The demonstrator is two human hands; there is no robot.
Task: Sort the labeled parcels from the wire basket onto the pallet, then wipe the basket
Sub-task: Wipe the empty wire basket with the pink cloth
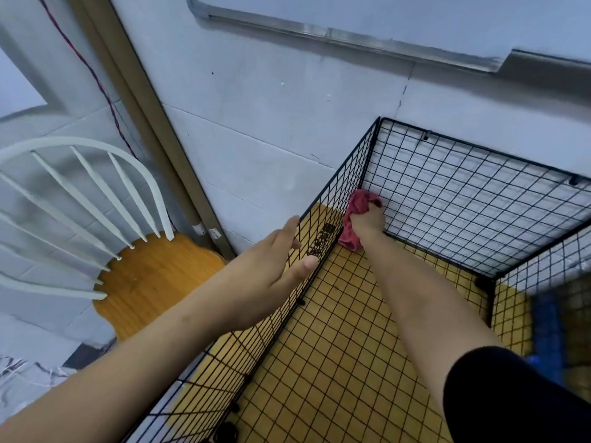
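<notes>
Head camera, looking down into a black wire basket (463, 199) that stands against a pale wall. The basket is the landmark for everything here. It is an open-topped cage of thin wire panels, and no parcels show inside it; its mesh floor lies over a yellow surface. No pallet is identifiable in this view, though something blue and blurred sits beyond the basket's right side.

The right hand (367, 223) reaches deep into the basket's far left corner, where two panels meet. Its fingers are closed in a fist around a bunched pink cloth (358, 215), which it presses against the wire there. Cloth sticks out above and below the fist.

The left hand (271, 266) rests at the top edge of the basket's left panel. Its fingers are spread and fairly straight, thumb inside the wire, other fingers outside, steadying the panel without clamping it.

Outside the basket's left side stands a white spindle-back chair (83, 199) with a wooden seat.

Judging by this, the sorting looks finished and the wiping is under way. The cloth is soft and light, and should be kept wadded in the palm so it does not snag on the wire. The basket looks light and somewhat springy; it is best braced at a top rim or corner joint, where the panels are stiffest.
</notes>
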